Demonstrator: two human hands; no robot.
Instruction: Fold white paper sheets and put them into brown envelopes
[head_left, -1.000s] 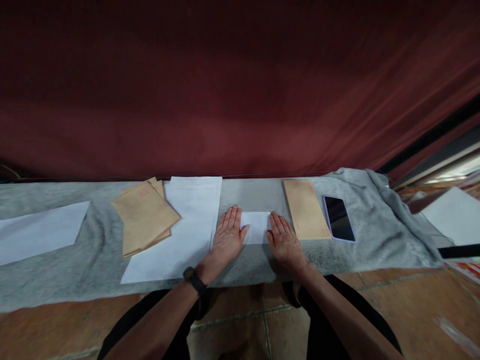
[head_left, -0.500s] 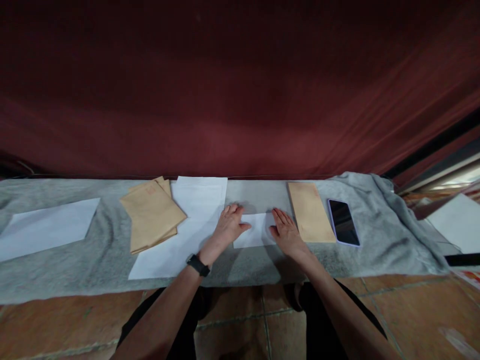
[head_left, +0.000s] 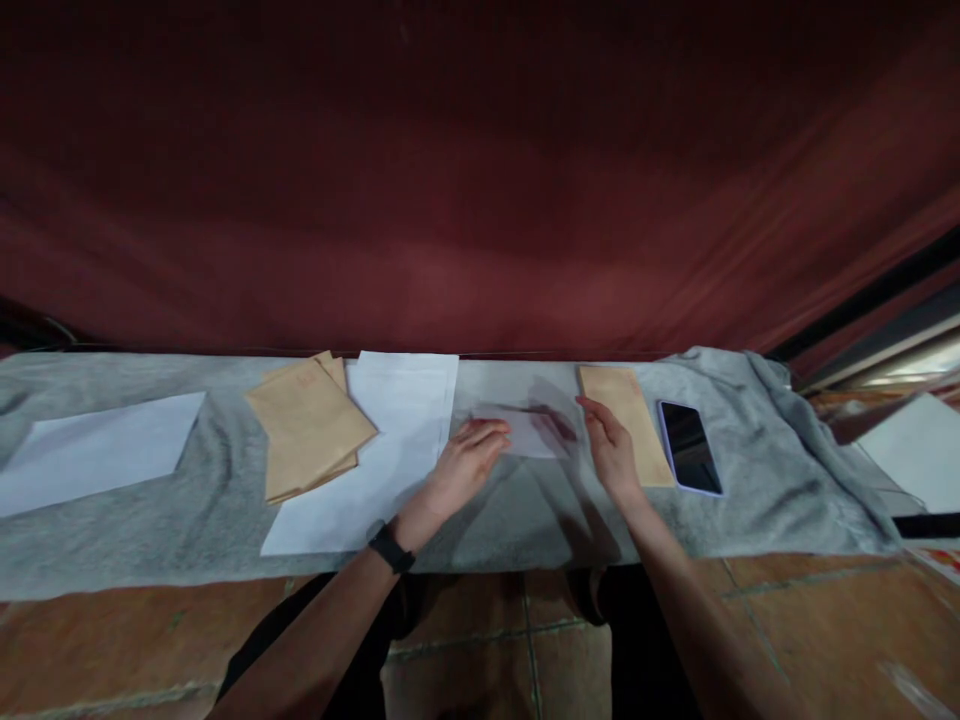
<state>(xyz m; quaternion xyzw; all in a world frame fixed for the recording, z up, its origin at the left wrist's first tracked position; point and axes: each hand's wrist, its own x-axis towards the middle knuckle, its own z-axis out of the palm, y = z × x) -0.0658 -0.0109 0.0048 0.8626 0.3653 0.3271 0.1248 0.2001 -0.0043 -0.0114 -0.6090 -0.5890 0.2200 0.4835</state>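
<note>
My left hand (head_left: 463, 463) pinches the left end of a small folded white paper (head_left: 531, 434), which is lifted off the grey cloth (head_left: 187, 520) and blurred by motion. My right hand (head_left: 615, 450) has let the paper go and reaches right, its fingers resting on the near edge of a single brown envelope (head_left: 626, 415). A black band is on my left wrist. Whether the right fingers grip the envelope is unclear.
A black phone (head_left: 690, 447) lies right of the single envelope. A stack of white sheets (head_left: 382, 440) and a pile of brown envelopes (head_left: 307, 425) lie to the left, another white sheet (head_left: 97, 450) further left. A dark red curtain hangs behind.
Both hands were flat on the folded paper. My left hand has since pinched and lifted it, and my right hand moved right onto the brown envelope.
</note>
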